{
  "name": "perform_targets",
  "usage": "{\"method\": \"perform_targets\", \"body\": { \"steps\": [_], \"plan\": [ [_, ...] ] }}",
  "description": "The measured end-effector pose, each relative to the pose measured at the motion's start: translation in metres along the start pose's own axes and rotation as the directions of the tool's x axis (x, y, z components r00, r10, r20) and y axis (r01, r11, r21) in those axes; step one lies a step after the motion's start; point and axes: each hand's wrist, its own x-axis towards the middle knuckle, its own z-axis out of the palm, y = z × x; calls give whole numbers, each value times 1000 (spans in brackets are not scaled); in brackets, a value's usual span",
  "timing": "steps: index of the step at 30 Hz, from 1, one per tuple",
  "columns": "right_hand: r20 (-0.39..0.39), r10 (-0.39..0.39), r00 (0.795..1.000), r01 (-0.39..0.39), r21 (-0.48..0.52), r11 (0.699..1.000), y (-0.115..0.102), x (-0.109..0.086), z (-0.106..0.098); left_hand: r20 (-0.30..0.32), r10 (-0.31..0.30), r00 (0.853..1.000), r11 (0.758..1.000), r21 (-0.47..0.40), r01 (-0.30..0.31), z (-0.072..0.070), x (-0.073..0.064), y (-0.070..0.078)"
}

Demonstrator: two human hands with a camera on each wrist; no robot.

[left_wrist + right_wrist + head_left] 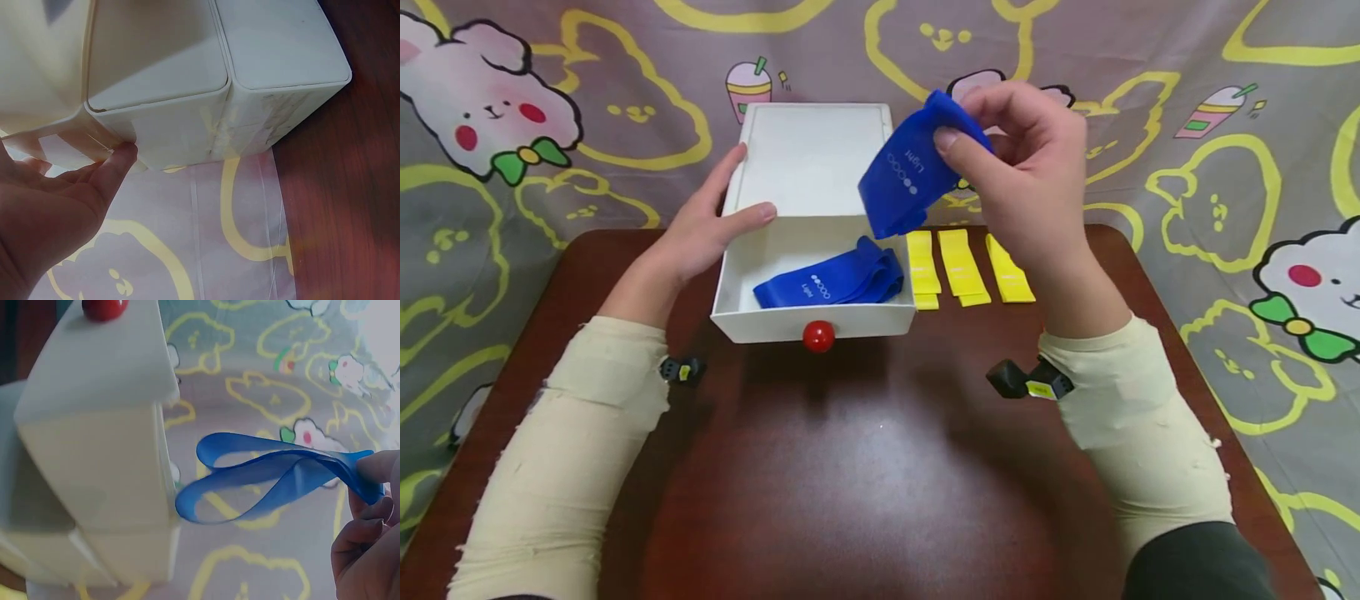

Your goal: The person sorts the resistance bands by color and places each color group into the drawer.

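My right hand (pixel 1030 158) pinches a folded blue resistance band (pixel 902 171) marked "Light" between thumb and fingers, raised above the right side of the drawer. Loose loops of this band (pixel 234 478) hang out from the fingertips in the right wrist view. Another blue resistance band (pixel 820 283) lies folded inside the pulled-out white drawer (pixel 872 322). Against the left side of the white drawer box (pixel 812 158) rests my left hand (pixel 696 221), fingers stretched along the side and thumb on the top near the front edge.
A red round knob (pixel 818 336) sits on the drawer front. Beside the box, to the right, lie three folded yellow bands (pixel 958 267) on the dark wooden table (pixel 880 475). A patterned cloth (pixel 647 50) hangs directly behind the table.
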Motion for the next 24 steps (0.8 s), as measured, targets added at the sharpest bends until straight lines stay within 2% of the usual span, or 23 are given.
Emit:
{"method": "perform_targets", "body": {
  "steps": [9, 17, 20, 24],
  "plan": [
    [103, 42, 994, -50, 73, 996, -1, -5, 47, -7, -1, 1000, 1000, -3, 1, 0, 2, 2],
    [211, 141, 967, -182, 188, 965, -13, -11, 87, -9, 17, 1000, 1000, -3, -17, -1, 3, -1],
    [267, 228, 936, -283, 192, 939, -14, -15, 94, -1, 30, 1000, 999, -10, -30, -2, 2, -2],
    [322, 399, 858, -444, 75, 893, -8, -21, 94, -2, 17, 1000, 1000, -1, -17, -2, 1, -1]
  ]
}}
